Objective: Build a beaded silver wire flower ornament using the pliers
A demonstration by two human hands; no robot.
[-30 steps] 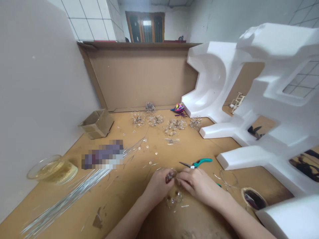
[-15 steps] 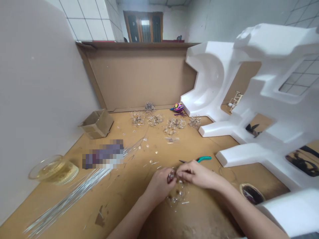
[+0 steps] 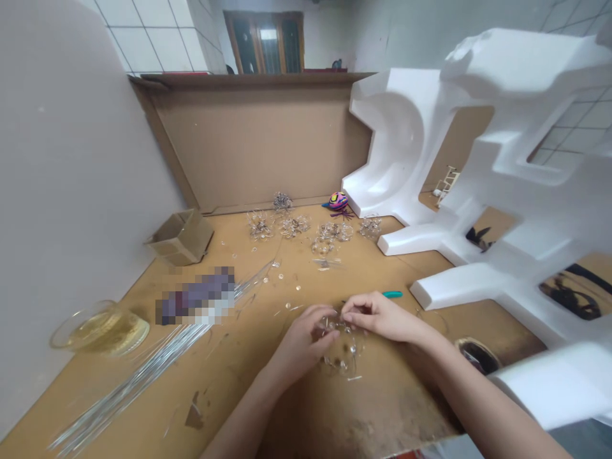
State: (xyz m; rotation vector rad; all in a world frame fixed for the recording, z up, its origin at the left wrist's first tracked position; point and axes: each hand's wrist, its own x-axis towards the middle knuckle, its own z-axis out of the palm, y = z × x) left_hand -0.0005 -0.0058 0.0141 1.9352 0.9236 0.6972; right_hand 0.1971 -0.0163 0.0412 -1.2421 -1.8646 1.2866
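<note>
Between my hands is a piece of bent wire with clear beads [image 3: 352, 349], its loops hanging below my fingers. My left hand [image 3: 306, 338] curls around its upper left side, the thumb and fingers closing on the wire. My right hand [image 3: 377, 317] pinches the wire at the top right; the fingertips partly cover what lies in them. Just behind my right hand, pliers with a teal handle [image 3: 393, 294] lie mostly hidden. A short wire bit [image 3: 354, 378] rests on the table below the piece.
Several finished-looking wire and bead clusters [image 3: 335, 231] stand at the back near a colourful small object [image 3: 338, 201]. On the left are a bundle of straight wires [image 3: 143, 376], a glass bowl [image 3: 102, 328] and a small cardboard box [image 3: 182, 236]. White foam packing [image 3: 444, 290] borders the right.
My left hand's fingers have loosened, with the thumb now spread lower over the beaded wire. My right hand has shifted slightly and covers more of the pliers. The whole view has tilted a little.
</note>
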